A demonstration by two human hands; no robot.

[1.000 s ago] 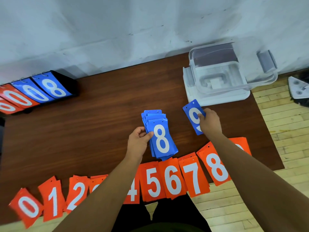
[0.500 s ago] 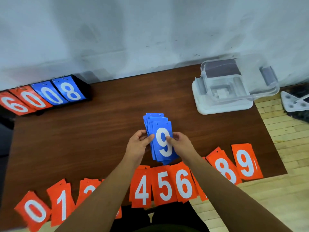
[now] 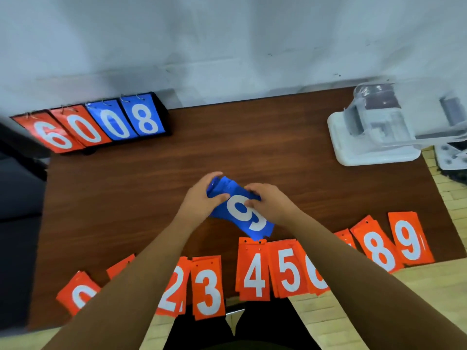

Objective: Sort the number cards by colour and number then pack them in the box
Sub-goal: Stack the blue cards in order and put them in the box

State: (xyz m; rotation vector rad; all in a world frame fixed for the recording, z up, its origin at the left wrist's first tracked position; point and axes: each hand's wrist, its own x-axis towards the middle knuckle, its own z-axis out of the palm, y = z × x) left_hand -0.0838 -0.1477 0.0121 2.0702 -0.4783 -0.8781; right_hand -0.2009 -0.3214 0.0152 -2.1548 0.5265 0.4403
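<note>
Both hands, left hand (image 3: 202, 198) and right hand (image 3: 270, 202), grip the blue cards (image 3: 242, 213) near the table's (image 3: 252, 152) middle, probably squaring the stack for the box (image 3: 376, 137).

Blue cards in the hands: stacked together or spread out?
Stacked: the blue cards form one bundle, 9 on top, gripped by the left hand and right hand.

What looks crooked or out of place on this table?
Nothing is damaged. The orange number cards lie unevenly along the near edge of the brown wooden table: the orange 3 card hangs over it, and the orange 8 card is tilted.
</note>
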